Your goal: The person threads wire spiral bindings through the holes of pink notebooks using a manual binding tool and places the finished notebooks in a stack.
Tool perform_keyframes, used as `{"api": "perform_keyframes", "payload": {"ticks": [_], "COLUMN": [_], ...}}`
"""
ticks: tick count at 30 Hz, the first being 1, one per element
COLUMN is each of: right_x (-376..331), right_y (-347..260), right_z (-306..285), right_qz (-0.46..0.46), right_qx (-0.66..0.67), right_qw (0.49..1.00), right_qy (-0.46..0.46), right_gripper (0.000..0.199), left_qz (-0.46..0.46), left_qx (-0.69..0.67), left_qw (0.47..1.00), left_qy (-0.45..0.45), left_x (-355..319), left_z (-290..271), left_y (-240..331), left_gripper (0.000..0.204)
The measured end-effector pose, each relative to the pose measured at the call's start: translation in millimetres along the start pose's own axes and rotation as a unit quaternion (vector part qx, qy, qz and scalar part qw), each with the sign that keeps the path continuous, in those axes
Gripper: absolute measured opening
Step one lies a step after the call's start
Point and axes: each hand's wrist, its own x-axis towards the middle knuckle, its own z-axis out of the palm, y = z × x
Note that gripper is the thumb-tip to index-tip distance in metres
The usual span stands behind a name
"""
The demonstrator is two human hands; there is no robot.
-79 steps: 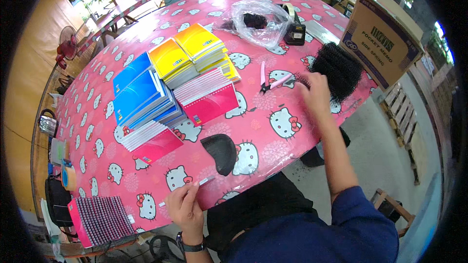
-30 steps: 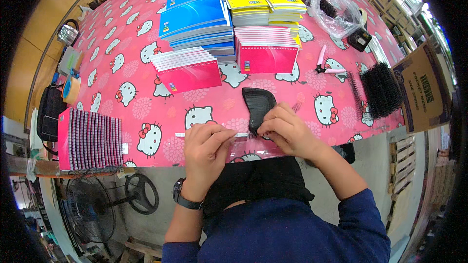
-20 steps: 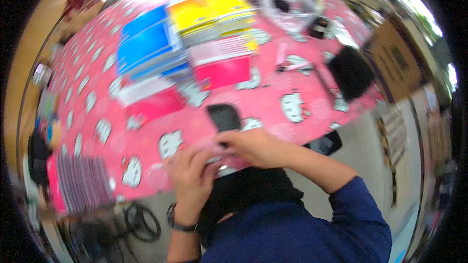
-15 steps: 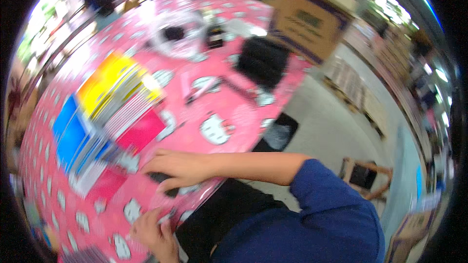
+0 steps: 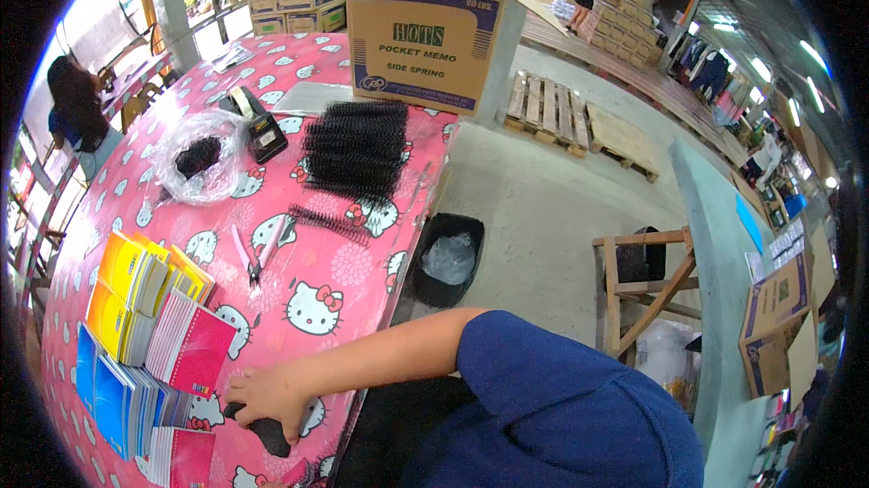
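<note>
My right hand (image 5: 272, 397) reaches left across the table, its fingers curled over a dark oblong object (image 5: 270, 436) whose kind I cannot make out. Just left of that hand stand stacks of small notebooks: pink ones (image 5: 195, 343), blue ones (image 5: 113, 402) and yellow ones (image 5: 122, 293). Another pink stack (image 5: 190, 459) lies at the lower edge. My left hand is out of the picture. Farther up the table lie pink-handled cutting pliers (image 5: 254, 257), a single black spiral coil (image 5: 328, 224) and a thick pile of black spiral coils (image 5: 355, 151).
The table has a pink patterned cover (image 5: 272, 325). On it are a clear plastic bag (image 5: 199, 157), a tape dispenser (image 5: 262, 130) and a large open carton (image 5: 425, 49). A black bin (image 5: 450, 260) stands beside the table edge. Pallets (image 5: 548, 112) lie on the floor. A person (image 5: 81, 112) sits at far left.
My view has swung up and to the right, so the carton and floor show more fully. My left hand has left the picture. The right hand stays on the dark object.
</note>
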Motion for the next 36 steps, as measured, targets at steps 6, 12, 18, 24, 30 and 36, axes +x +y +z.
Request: {"api": "perform_keyframes", "payload": {"ticks": [6,12,18,24,30,36], "right_x": [-11.3,-21.8,-20.6,-9.3,-0.9,9.6], "right_y": [-2.5,-40.6,-62.1,-64.2,-52.1,-58.6], "right_z": [-1.2,0.1,-15.4,-22.3,-1.5,-4.3], "right_qz": [0.028,0.048,-0.011,-0.025,0.049,0.057], "right_qx": [0.126,0.519,0.619,0.568,0.504,0.623], "right_qw": [0.99,0.853,0.783,0.822,0.862,0.78], "right_qy": [0.063,0.036,0.053,0.026,0.001,0.028], "right_gripper": [0.059,0.042,0.045,0.043,0.051,0.052], "left_qz": [0.038,0.015,-0.024,-0.09,-0.206,-0.106], "left_qx": [0.011,0.053,0.119,-0.002,-0.046,-0.028], "left_qw": [0.997,0.996,0.988,0.986,0.973,0.961], "left_qy": [0.065,0.069,0.091,0.141,0.092,0.255], "left_x": [20.5,8.9,0.3,6.2,2.4,-5.9], "left_z": [-9.8,-7.1,-3.0,-6.0,-6.0,24.7], "left_y": [22.3,1.8,-1.4,12.9,15.0,-19.1], "left_gripper": [0.029,0.027,0.042,0.058,0.075,0.064]}}
